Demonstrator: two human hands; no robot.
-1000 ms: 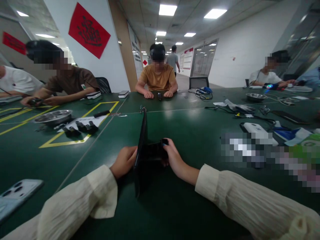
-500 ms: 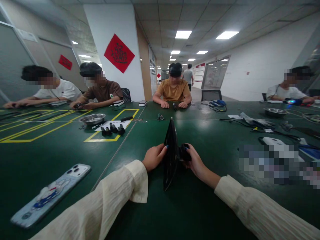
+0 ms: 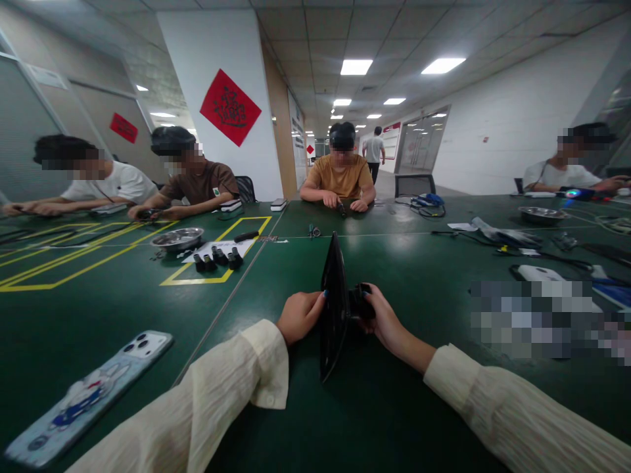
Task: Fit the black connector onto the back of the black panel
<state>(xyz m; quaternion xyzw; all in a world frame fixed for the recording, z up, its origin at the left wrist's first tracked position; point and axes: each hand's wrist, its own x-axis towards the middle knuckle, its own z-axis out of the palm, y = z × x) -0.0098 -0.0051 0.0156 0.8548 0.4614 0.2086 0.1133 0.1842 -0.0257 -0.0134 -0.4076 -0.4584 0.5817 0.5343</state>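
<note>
Between my hands, over the table, stands a thin black panel point(image 3: 333, 315), seen nearly edge-on, with a chunky black mount point(image 3: 361, 303) sticking out from its right side. I cannot tell what device it is. My left hand point(image 3: 300, 315) closes on the panel's left side, thumb pressed to its face and the other fingers partly hidden. The mount is gripped by my right hand point(image 3: 387, 320), whose fingers wrap around it and are partly covered by it. Left of my left sleeve lies a phone point(image 3: 93, 397) in a pale blue cartoon case.
Ahead on the green table point(image 3: 414, 394) are a metal bowl point(image 3: 177, 240), several black cylindrical parts point(image 3: 217, 258) and a small tool point(image 3: 314, 230). Cables point(image 3: 424, 207), another bowl point(image 3: 542, 215) and a blurred-out patch point(image 3: 527, 322) lie right. Several people sit around the table.
My hands keep the same hold on the panel and mount. The view has shifted slightly, and the person opposite has moved a hand onto a dark object in front of them.
</note>
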